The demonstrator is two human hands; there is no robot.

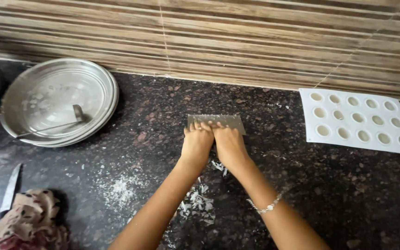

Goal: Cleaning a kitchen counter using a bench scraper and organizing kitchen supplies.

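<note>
Both hands side by side, touching: left hand and right hand, fingers curled down over the near edge of a flat metal scraper, pressing it on the dark granite counter. Scraper blade sticks out just past the fingertips. White shavings lie behind the wrists. Steel plates well off left of the fingers, white mould tray well off right.

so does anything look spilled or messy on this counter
Yes. White flakes lie scattered on the dark granite counter under the forearms, with a powdery white smear to their left. Both hands, left hand and right hand, press a metal scraper flat.
</note>
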